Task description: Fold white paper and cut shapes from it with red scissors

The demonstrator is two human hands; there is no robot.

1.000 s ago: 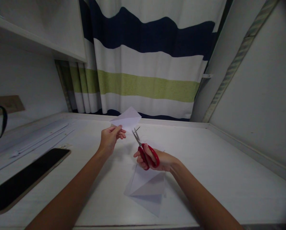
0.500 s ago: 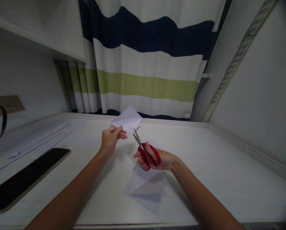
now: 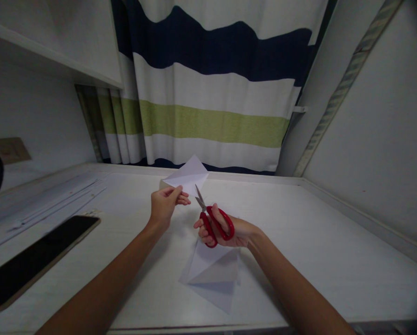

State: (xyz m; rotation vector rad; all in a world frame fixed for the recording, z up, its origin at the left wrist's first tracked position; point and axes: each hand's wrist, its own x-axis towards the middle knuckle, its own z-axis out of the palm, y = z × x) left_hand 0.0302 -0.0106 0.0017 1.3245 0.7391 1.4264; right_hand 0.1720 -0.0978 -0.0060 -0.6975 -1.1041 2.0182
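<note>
My left hand (image 3: 165, 205) pinches a folded white paper (image 3: 189, 173) by its near corner and holds it up above the white desk (image 3: 299, 232). My right hand (image 3: 229, 231) grips red-handled scissors (image 3: 213, 219), blades closed and pointing up toward the paper's lower edge, just short of it. Below my right hand another folded white sheet (image 3: 213, 277) lies flat on the desk.
A dark phone (image 3: 34, 260) lies on the desk at the left, with thin white paper strips (image 3: 55, 197) behind it. A striped curtain (image 3: 211, 107) hangs at the back. A wall (image 3: 379, 130) closes the right side and a shelf (image 3: 51, 46) overhangs the upper left.
The scissor blades, slightly apart before, have closed. My left hand has shifted a little to the right with the paper.
</note>
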